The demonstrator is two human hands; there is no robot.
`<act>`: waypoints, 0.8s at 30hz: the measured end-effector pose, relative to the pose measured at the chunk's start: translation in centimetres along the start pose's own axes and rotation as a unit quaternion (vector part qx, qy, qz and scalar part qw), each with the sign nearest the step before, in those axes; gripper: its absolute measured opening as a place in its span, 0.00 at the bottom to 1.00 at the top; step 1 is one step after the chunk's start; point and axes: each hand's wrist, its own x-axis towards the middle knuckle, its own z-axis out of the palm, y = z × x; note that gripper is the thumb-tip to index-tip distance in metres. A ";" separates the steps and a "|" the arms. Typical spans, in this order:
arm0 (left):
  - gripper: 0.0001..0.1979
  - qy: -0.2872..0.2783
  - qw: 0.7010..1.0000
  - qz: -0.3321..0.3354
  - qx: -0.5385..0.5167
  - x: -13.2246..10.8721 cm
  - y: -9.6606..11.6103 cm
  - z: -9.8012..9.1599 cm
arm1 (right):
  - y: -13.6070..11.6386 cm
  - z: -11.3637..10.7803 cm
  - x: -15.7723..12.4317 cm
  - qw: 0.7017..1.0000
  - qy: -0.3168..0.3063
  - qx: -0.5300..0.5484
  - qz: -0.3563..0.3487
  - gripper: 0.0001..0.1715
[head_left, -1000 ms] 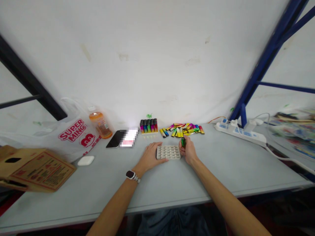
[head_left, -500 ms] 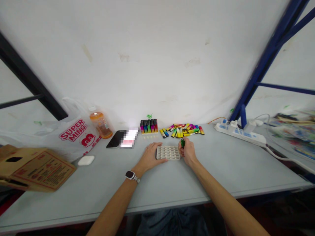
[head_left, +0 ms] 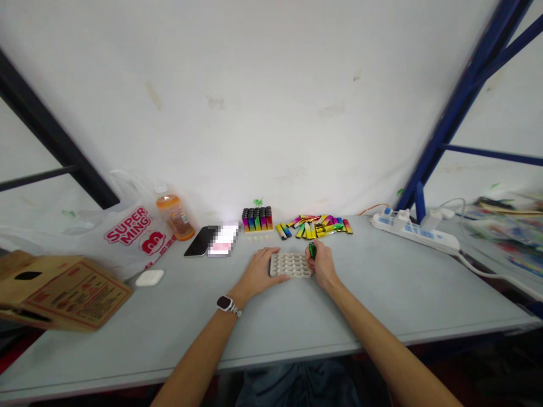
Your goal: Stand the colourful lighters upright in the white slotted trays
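Observation:
A small white tray with rows of empty round sockets lies on the grey table. My left hand rests flat against its left edge, fingers stretched out. My right hand is closed around a green lighter, held upright at the tray's right edge. Just behind lies a loose pile of colourful lighters. A second tray filled with upright lighters stands to the left of the pile.
A black phone and a blurred card lie left of the trays. An orange bottle, a white plastic bag, a white earbud case and a cardboard box sit at the left. A power strip lies at the right.
My right hand with the green lighter has shifted slightly left, closer to the tray's right edge. My left hand has stayed at the tray.

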 end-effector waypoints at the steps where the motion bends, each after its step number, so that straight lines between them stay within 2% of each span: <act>1: 0.37 0.000 1.000 0.001 0.000 0.0 0.0 0.0 | 0.0 0.0 0.0 1.000 -0.001 0.002 0.001 0.28; 16: 0.36 -0.001 1.000 -0.003 0.003 -0.1 0.2 -0.2 | 0.3 0.0 0.2 0.999 -0.024 0.033 0.013 0.33; 24: 0.36 -0.003 1.000 -0.006 0.006 -0.1 0.2 -0.1 | 0.1 0.1 0.1 1.000 0.002 0.009 0.000 0.31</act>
